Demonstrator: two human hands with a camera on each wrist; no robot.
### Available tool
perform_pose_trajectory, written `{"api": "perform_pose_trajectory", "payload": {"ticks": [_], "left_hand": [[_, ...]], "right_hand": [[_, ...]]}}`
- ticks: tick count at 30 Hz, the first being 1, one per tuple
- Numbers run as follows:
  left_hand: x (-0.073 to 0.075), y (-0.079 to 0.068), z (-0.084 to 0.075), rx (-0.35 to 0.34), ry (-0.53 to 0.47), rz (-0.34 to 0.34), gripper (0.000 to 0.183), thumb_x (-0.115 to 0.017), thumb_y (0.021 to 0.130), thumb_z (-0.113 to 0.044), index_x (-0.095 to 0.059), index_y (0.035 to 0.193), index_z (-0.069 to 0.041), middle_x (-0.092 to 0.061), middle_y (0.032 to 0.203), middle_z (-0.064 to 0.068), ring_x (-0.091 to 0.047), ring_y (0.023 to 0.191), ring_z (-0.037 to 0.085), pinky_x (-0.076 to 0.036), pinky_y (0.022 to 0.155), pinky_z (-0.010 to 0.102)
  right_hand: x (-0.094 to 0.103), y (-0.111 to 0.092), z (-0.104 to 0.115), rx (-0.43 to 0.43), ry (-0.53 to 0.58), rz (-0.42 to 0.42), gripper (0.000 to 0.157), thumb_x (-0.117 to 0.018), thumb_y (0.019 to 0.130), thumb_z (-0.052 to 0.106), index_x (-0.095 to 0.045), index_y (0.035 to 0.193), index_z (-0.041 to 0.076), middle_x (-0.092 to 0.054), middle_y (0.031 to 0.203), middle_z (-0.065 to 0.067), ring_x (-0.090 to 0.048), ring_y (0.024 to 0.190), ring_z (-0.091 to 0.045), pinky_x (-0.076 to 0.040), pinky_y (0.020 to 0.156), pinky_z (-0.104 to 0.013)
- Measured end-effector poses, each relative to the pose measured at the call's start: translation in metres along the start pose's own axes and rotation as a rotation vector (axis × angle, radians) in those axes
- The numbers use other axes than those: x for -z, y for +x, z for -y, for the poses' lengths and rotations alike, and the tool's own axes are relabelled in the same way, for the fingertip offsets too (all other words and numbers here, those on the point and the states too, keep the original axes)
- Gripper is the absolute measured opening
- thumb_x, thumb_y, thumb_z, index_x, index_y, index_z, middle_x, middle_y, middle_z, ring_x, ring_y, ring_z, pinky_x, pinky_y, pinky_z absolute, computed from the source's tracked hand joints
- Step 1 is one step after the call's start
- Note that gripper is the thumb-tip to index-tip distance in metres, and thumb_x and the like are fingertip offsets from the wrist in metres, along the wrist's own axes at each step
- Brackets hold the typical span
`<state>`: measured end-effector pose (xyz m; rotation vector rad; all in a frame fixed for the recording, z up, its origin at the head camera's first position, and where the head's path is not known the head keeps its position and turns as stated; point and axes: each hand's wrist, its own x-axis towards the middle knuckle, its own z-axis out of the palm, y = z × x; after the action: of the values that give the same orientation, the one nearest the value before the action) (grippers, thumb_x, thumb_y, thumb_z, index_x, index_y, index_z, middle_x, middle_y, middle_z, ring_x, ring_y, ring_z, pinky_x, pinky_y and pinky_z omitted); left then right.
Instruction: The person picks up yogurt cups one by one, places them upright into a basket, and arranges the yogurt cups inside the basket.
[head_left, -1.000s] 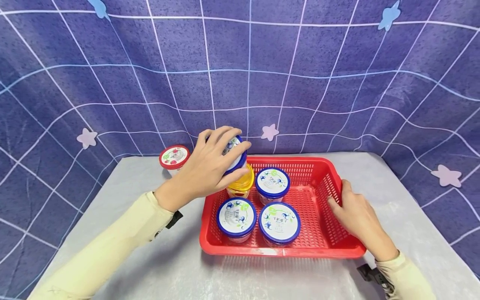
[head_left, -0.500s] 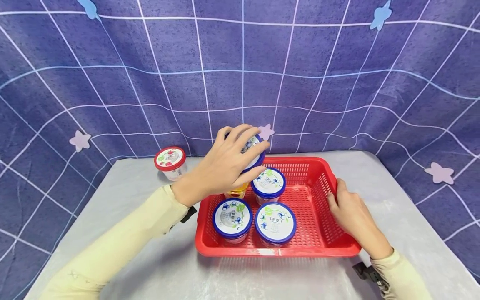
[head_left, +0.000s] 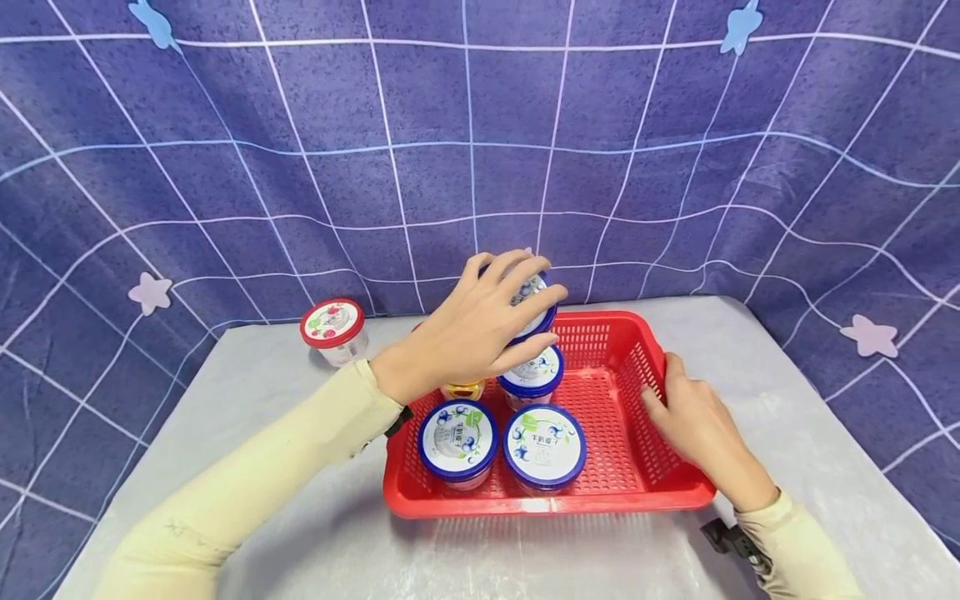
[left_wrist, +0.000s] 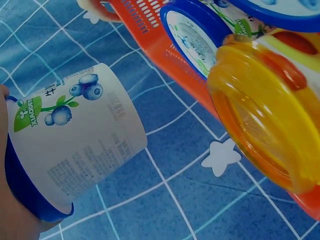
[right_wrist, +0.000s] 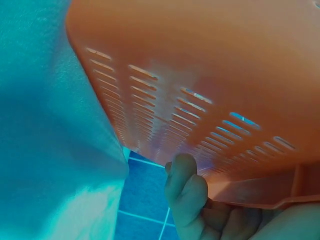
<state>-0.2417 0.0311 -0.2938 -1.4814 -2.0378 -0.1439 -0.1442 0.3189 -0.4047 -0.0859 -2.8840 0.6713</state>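
My left hand (head_left: pixel 483 321) grips a tilted yogurt cup with a blue lid (head_left: pixel 531 302) by its top. Blueberries are printed on the side of this white cup (left_wrist: pixel 80 140). It is raised over the back of a red plastic basket (head_left: pixel 555 504). Below it in the basket stands another blue-lidded cup (head_left: pixel 531 373). Two more blue-lidded cups, one front left (head_left: pixel 457 442) and one beside it (head_left: pixel 545 447), stand along the front. A yellow-lidded container (left_wrist: pixel 270 115) is mostly hidden under my left hand in the head view. My right hand (head_left: pixel 701 425) holds the basket's right rim.
A red-lidded cup (head_left: pixel 332 325) stands on the grey table (head_left: pixel 300 517), left of the basket. The basket's right part shows bare mesh floor (head_left: pixel 600 417). Behind the table hangs a blue grid-patterned cloth (head_left: pixel 420 100).
My left hand has carried the blue-lidded cup to the right, from over the yellow-lidded container to over the rear blue-lidded cup. My right hand keeps its hold on the rim.
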Motion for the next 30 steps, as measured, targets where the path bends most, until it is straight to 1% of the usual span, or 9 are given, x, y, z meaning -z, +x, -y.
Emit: {"api": "perform_pose_trajectory", "payload": {"ticks": [5,9,13,16,20,23,30], "left_hand": [[-0.008,0.012,-0.003,-0.004,-0.006,0.033,0.049,-0.047,0.101,-0.047,-0.055,0.139,-0.017,-0.045,0.145,0.014,-0.036,0.137,0.035,-0.030,0.105,0.056],[-0.014,0.021,-0.006,-0.016,-0.007,0.070,0.051,-0.046,0.101,-0.049,-0.054,0.141,-0.018,-0.045,0.146,0.014,-0.035,0.137,0.033,-0.028,0.108,0.056],[-0.022,0.032,-0.011,-0.023,-0.009,0.103,0.052,-0.044,0.102,-0.050,-0.053,0.142,-0.019,-0.044,0.147,0.013,-0.035,0.138,0.032,-0.025,0.112,0.060],[-0.028,0.039,-0.013,-0.025,-0.007,0.121,0.052,-0.042,0.102,-0.052,-0.051,0.143,-0.021,-0.044,0.148,0.012,-0.035,0.138,0.031,-0.026,0.111,0.063],[-0.037,0.045,-0.015,-0.043,-0.004,0.126,0.052,-0.041,0.102,-0.051,-0.052,0.143,-0.021,-0.044,0.148,0.012,-0.037,0.136,0.030,-0.032,0.107,0.056],[-0.044,0.048,-0.018,-0.059,-0.009,0.137,0.053,-0.042,0.102,-0.051,-0.051,0.144,-0.020,-0.044,0.147,0.012,-0.037,0.136,0.030,-0.034,0.103,0.053],[-0.061,0.055,-0.022,-0.071,-0.010,0.204,0.056,-0.039,0.103,-0.053,-0.047,0.148,-0.021,-0.042,0.150,0.012,-0.037,0.137,0.030,-0.034,0.106,0.054]], "right_hand": [[0.001,0.000,-0.001,-0.011,-0.004,-0.006,0.058,-0.050,0.097,0.018,-0.032,0.141,-0.015,-0.062,0.098,-0.040,-0.067,0.075,-0.043,-0.052,0.064,-0.058],[0.001,0.001,-0.001,-0.023,-0.011,0.003,0.056,-0.046,0.097,0.018,-0.032,0.141,-0.014,-0.062,0.095,-0.038,-0.067,0.076,-0.043,-0.051,0.064,-0.058],[0.002,0.001,-0.001,-0.032,-0.014,0.006,0.056,-0.046,0.096,0.018,-0.032,0.141,-0.013,-0.062,0.094,-0.038,-0.067,0.076,-0.043,-0.051,0.064,-0.058],[0.002,0.003,0.000,-0.035,-0.012,0.008,0.057,-0.046,0.096,0.018,-0.032,0.141,-0.014,-0.063,0.095,-0.037,-0.067,0.075,-0.041,-0.051,0.064,-0.057],[0.002,0.005,0.001,-0.034,-0.012,0.015,0.058,-0.046,0.096,0.017,-0.031,0.142,-0.015,-0.063,0.092,-0.035,-0.066,0.071,-0.038,-0.052,0.062,-0.055],[0.002,0.005,0.002,-0.036,-0.011,0.017,0.058,-0.047,0.096,0.017,-0.031,0.142,-0.015,-0.063,0.091,-0.034,-0.066,0.069,-0.037,-0.052,0.061,-0.054],[0.001,0.003,0.000,-0.050,-0.004,0.014,0.058,-0.046,0.096,0.017,-0.030,0.143,-0.014,-0.064,0.092,-0.033,-0.065,0.069,-0.035,-0.052,0.060,-0.053]]}}
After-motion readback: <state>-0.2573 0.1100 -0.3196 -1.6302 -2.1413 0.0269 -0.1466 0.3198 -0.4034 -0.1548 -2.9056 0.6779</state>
